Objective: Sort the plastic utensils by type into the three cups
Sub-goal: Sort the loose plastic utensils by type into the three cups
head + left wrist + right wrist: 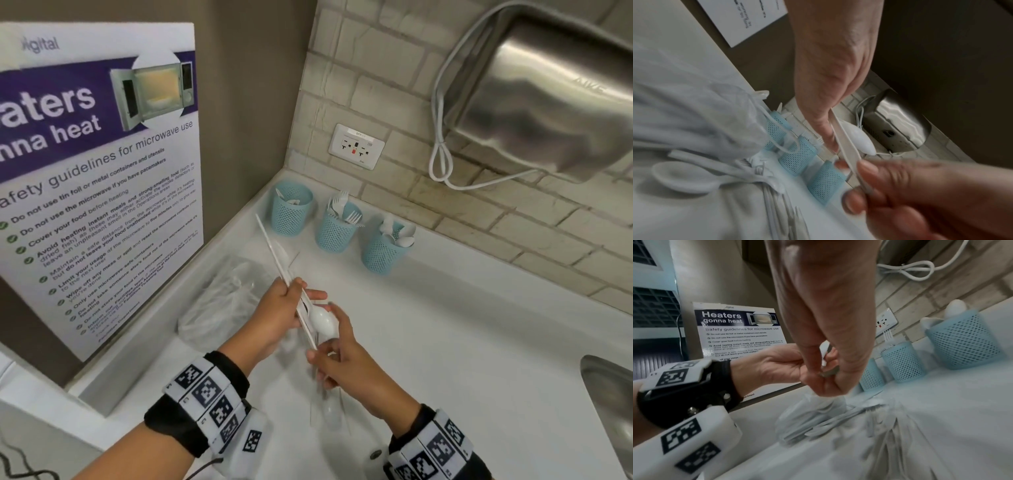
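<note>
Head view gives me all three blue cups [335,228] in a row along the far wall, already part filled; left wrist view alone shows a loose spoon [682,177] on the tabletop [462,342] beside the clear bag [226,301]. My left hand [277,315] grips a bundle of white utensils [279,257] near the cups, and my right hand [337,359] pinches its lower end, hands touching. Sink [613,404] sits right, microwave poster [96,171] left.
</note>
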Demonstrator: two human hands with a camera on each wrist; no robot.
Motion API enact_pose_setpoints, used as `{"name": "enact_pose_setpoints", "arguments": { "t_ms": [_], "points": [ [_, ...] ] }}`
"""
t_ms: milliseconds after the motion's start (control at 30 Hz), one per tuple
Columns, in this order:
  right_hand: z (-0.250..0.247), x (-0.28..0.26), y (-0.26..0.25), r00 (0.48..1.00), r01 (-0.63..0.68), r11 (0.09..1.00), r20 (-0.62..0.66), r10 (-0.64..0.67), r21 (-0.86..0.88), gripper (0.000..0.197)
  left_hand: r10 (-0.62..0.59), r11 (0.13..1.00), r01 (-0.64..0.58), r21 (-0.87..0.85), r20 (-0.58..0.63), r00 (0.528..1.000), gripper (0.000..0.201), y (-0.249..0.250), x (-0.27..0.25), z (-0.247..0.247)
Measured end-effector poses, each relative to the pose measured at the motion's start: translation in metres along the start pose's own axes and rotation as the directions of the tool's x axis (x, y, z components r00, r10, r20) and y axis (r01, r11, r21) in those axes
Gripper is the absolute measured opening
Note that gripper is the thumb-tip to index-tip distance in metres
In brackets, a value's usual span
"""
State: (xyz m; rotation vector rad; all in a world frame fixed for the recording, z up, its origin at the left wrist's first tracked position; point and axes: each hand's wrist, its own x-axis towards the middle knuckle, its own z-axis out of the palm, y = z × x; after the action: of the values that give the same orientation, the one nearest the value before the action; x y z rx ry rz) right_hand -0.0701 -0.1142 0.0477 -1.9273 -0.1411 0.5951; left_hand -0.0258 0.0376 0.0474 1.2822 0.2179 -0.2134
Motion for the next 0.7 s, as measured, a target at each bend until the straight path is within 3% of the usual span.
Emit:
{"name": "enact_pose_setpoints", "arguments": {
  "t_ms": [100,200,267,333,400,467,567,700],
  "points": [
    [0.0,0.002,0.002,0.999,-0.033,0.998,-0.007,0.033,0.055,0.043,0.029,0.998,-0.028,-0.047,0.021,0.999,0.021,0.003,-0.004,0.002],
    [-0.001,0.005,-0.001,1.0,0.005,1.0,-0.024,-0.005,0.022,0.031,0.012,1.0,-0.01,-0.026,0.066,0.998,0.019,-0.002,-0.009,0.01],
    [-0.006,0.005,-0.003,1.0,-0.003,0.999,-0.014,0.003,-0.032,0.034,0.012,1.0,-0.012,-0.009,0.062,0.998,0.018,-0.003,-0.011,0.011],
    [-0.014,0.005,-0.003,0.999,-0.037,0.995,-0.019,0.035,-0.088,0.05,0.012,1.0,-0.012,0.017,0.047,0.999,0.015,-0.001,-0.01,0.006],
    [-0.022,0.006,-0.006,0.994,-0.02,0.992,-0.11,0.006,-0.123,0.064,0.013,0.994,-0.018,0.11,0.047,0.999,0.016,0.0,-0.011,0.002],
    [-0.027,0.01,-0.013,0.959,0.075,0.989,-0.263,-0.107,-0.129,0.062,0.006,0.969,-0.028,0.247,0.088,0.996,0.018,-0.002,-0.013,0.003],
    [-0.027,0.017,-0.028,0.859,0.211,0.957,-0.43,-0.278,-0.197,0.043,0.019,0.892,-0.108,0.438,0.202,0.979,0.022,-0.009,-0.02,0.012],
    [-0.027,0.035,-0.039,0.783,0.277,0.943,-0.525,-0.333,-0.186,0.011,0.007,0.835,-0.135,0.533,0.235,0.972,0.023,-0.012,-0.025,0.02]
  ]
}}
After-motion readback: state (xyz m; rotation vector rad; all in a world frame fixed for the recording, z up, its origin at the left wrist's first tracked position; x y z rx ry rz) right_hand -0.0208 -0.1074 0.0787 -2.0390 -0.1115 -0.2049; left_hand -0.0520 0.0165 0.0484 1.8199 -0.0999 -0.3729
